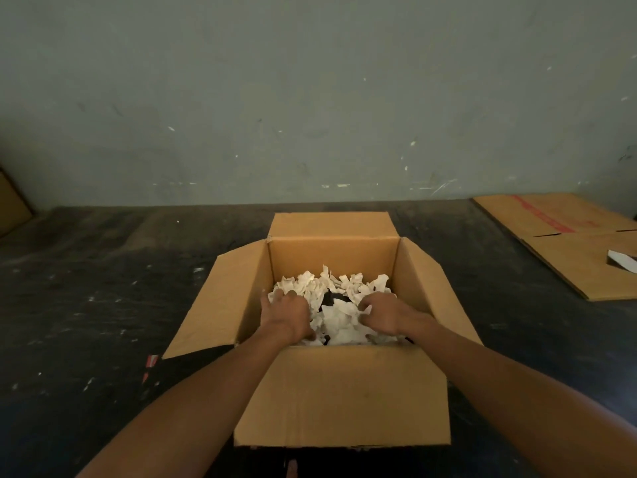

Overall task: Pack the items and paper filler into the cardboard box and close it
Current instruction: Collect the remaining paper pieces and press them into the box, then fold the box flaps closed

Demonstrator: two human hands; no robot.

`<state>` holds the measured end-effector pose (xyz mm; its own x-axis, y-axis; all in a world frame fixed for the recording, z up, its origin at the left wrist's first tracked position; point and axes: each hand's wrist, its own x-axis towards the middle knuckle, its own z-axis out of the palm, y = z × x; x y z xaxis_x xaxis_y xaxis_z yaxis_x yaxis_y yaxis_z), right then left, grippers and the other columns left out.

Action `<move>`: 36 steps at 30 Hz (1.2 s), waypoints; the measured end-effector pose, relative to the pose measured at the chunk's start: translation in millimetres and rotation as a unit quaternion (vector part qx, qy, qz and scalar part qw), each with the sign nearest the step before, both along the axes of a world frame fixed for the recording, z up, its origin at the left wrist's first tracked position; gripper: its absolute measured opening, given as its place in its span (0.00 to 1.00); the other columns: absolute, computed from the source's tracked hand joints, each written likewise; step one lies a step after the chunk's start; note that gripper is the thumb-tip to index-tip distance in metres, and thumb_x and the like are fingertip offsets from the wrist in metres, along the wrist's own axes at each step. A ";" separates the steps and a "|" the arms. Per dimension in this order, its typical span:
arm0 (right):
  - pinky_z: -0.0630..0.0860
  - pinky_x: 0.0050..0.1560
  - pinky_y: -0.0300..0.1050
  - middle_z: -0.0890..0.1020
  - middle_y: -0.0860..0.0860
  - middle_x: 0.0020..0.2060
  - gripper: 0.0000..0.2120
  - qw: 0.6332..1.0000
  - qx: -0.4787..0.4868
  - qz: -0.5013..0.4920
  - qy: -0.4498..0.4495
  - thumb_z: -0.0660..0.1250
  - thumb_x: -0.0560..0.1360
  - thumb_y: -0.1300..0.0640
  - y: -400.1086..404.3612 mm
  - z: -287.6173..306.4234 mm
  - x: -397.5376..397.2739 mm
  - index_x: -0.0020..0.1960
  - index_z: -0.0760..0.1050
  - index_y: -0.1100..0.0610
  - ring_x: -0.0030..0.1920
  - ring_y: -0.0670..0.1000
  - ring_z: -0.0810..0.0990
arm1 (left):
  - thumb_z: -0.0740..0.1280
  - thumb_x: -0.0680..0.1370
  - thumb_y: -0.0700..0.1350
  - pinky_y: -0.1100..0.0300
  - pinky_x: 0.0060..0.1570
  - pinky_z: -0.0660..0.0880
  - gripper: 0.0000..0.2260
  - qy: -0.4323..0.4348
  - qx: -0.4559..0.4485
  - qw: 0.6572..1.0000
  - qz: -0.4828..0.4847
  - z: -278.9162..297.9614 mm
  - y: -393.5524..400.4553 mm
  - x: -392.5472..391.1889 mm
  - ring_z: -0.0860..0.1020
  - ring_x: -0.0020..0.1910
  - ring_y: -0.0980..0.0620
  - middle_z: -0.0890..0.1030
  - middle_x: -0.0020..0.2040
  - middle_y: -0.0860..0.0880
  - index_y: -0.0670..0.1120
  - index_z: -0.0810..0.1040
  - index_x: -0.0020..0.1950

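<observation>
An open cardboard box (341,391) stands on the dark floor in front of me, all flaps folded outward. Crumpled white paper filler (331,288) covers most of its inside, with something dark (339,300) showing through a gap in the middle. My left hand (286,313) lies palm down on the filler at the box's left side, fingers spread. Inside the box on the right, my right hand (382,313) has its fingers curled into the filler. Whatever items lie under the paper are hidden.
A flattened cardboard sheet (565,236) with red print lies on the floor at the right, with a small white object (622,260) on it. Another cardboard piece (12,201) leans at the far left. A grey wall (310,98) rises behind the box.
</observation>
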<state>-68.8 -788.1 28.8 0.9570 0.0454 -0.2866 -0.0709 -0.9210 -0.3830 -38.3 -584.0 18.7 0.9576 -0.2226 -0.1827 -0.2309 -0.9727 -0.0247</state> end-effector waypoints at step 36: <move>0.67 0.68 0.51 0.58 0.52 0.75 0.34 0.819 0.070 -0.227 -0.522 0.65 0.71 0.72 -3.8 44.4 -92.2 0.72 0.65 0.50 0.70 0.55 0.64 | 0.59 0.79 0.41 0.36 0.73 0.51 0.21 -0.122 -0.313 0.913 0.232 5.9 82.7 -26.8 0.61 0.74 0.44 0.70 0.73 0.45 0.50 0.70 0.73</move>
